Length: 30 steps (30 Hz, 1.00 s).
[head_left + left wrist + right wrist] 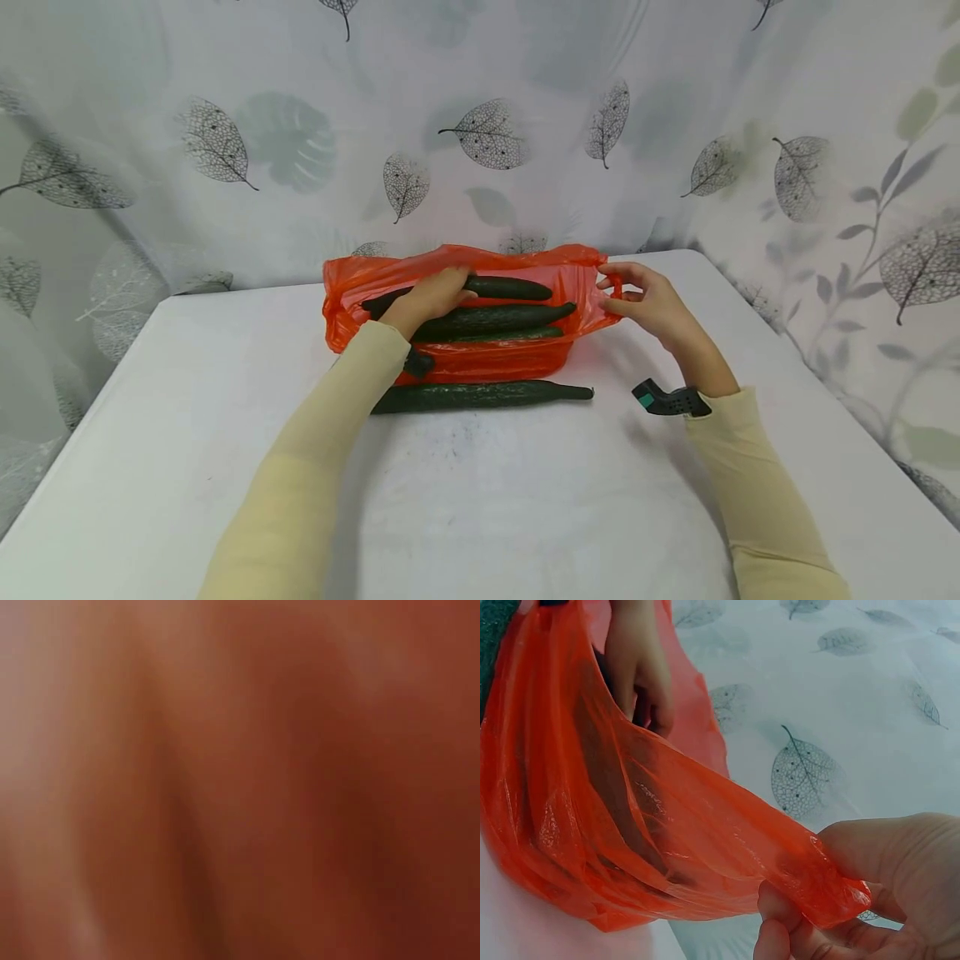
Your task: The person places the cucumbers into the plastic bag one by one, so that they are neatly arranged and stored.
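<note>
A red plastic bag lies on its side with its mouth open, several dark green cucumbers inside. My left hand reaches into the bag and grips the rearmost cucumber, fingers bent over it; the right wrist view shows this hand from the side. At the bag's right end, my right hand pinches the handle between thumb and fingers, pulling the plastic taut. Another cucumber lies on the table in front of the bag. Only a reddish blur fills the left wrist view.
The bag and cucumbers are near the back edge of a white table. Behind it hangs a pale cloth printed with leaves. A black strap is around my right wrist.
</note>
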Each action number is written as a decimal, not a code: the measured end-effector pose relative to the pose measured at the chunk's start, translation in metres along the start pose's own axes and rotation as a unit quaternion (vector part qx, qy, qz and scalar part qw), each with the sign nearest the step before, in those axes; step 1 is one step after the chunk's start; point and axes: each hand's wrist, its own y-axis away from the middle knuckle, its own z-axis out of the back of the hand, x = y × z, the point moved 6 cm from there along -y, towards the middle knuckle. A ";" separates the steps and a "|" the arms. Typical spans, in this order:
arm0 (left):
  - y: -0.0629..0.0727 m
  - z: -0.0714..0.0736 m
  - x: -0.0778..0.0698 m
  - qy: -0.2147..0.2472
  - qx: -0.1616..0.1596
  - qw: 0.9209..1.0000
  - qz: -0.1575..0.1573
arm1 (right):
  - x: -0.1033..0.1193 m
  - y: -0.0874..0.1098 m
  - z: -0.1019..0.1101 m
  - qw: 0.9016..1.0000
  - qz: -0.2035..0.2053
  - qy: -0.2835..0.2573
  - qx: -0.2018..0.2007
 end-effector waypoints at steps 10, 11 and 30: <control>-0.004 -0.003 -0.003 -0.028 0.004 1.000 -0.011 | -0.001 0.001 -0.001 1.000 -0.001 0.001 -0.004; -0.004 -0.003 -0.002 -0.029 0.004 1.000 -0.009 | 0.000 0.001 -0.001 1.000 -0.001 0.002 -0.004; -0.007 -0.012 0.002 -0.039 0.078 0.996 0.021 | 0.004 0.002 0.001 1.000 0.006 0.001 -0.011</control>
